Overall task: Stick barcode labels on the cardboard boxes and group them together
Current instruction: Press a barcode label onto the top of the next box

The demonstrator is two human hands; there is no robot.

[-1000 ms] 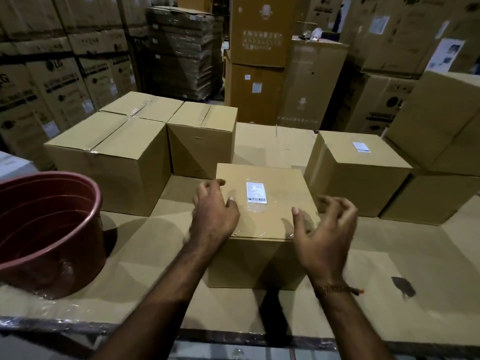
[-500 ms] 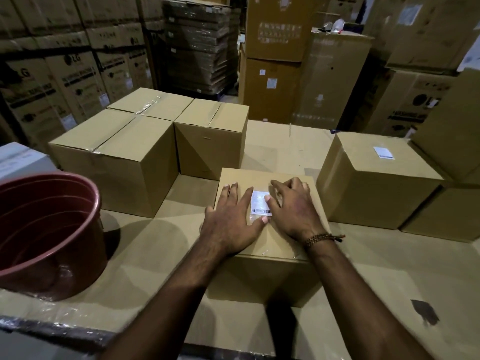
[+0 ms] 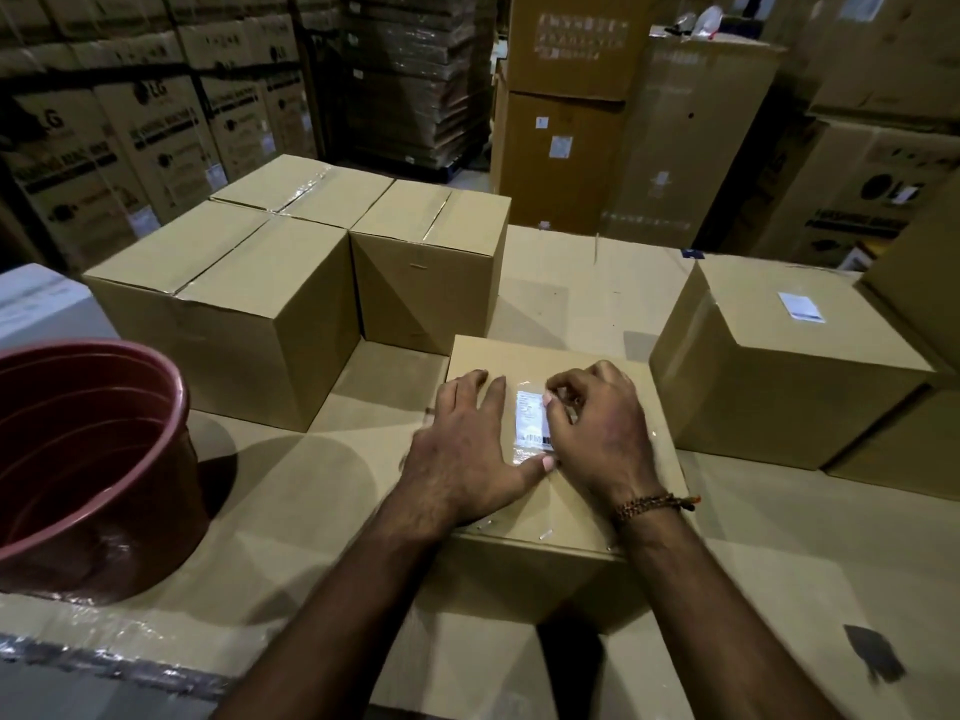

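A small brown cardboard box (image 3: 545, 366) sat near the front of the cardboard-covered tabletop (image 3: 270, 491), with a white barcode label (image 3: 533, 419) under clear tape on its top face. The left hand (image 3: 462, 454) lay flat on the box top, fingers spread and straight, its thumb touching the label's lower edge. The right hand (image 3: 597, 433) rested on the box just right of the label, its fingers curled and their tips pressing at the label's right edge; whether they pinched anything could not be told. To the right stood another brown cardboard box with a white label (image 3: 789, 366) on top. Behind and left stood three unlabelled brown cardboard boxes (image 3: 249, 304) pushed together. A dark red plastic bucket (image 3: 93, 459) stood at the left.
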